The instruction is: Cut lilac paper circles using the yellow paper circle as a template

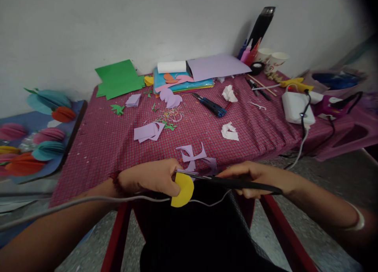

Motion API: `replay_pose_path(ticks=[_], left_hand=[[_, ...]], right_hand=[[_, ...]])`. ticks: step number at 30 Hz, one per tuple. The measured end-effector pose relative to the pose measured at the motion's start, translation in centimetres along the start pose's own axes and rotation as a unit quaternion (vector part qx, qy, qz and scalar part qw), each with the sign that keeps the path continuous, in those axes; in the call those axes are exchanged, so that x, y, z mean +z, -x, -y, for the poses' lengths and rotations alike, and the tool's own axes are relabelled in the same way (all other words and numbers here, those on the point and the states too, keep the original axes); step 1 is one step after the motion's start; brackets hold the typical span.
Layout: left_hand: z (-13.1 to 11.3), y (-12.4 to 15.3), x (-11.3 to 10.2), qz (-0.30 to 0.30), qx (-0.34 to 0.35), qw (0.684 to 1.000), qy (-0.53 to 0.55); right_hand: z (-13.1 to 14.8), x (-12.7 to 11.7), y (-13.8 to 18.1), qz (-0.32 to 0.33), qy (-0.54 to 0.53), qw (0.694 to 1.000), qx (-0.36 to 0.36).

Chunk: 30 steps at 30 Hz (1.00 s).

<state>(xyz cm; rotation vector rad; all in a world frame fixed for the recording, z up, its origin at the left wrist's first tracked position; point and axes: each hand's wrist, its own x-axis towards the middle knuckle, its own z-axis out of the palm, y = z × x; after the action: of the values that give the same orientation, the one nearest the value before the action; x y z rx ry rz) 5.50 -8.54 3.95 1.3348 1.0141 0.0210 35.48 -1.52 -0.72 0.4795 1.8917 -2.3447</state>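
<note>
My left hand is closed on a rounded piece of yellow paper, pinched between thumb and fingers. My right hand grips black-handled scissors whose blades point left, along the upper edge of the yellow paper. Some purple paper shows beside the blades; I cannot tell whether it is held with the yellow piece. Just beyond, purple paper offcuts lie at the table's front edge. Farther back are purple paper rectangles and purple rounded cutouts.
The checked cloth-covered table also bears a utility knife, crumpled tissues, green sheets, a large purple sheet and paper cups. A white box with cables stands right. Paper ornaments lie left. A cable crosses my lap.
</note>
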Motion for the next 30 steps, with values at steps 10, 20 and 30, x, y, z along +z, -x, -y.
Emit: replay_pose_path(ticks=[10, 20, 30], left_hand=[[-0.5, 0.4, 0.0, -0.159, 0.029, 0.967, -0.199], [2.8, 4.9, -3.0, -0.494, 0.327, 0.481, -0.646], [5.1, 4.4, -5.3, -0.511, 0.353, 0.515, -0.591]], right_hand=[[1.3, 0.8, -0.4, -0.053, 0.034, 0.998, -0.012], [2.6, -1.8, -5.3, -0.334, 0.373, 0.862, -0.085], [3.0, -3.0, -9.6, -0.361, 0.626, 0.691, 0.006]])
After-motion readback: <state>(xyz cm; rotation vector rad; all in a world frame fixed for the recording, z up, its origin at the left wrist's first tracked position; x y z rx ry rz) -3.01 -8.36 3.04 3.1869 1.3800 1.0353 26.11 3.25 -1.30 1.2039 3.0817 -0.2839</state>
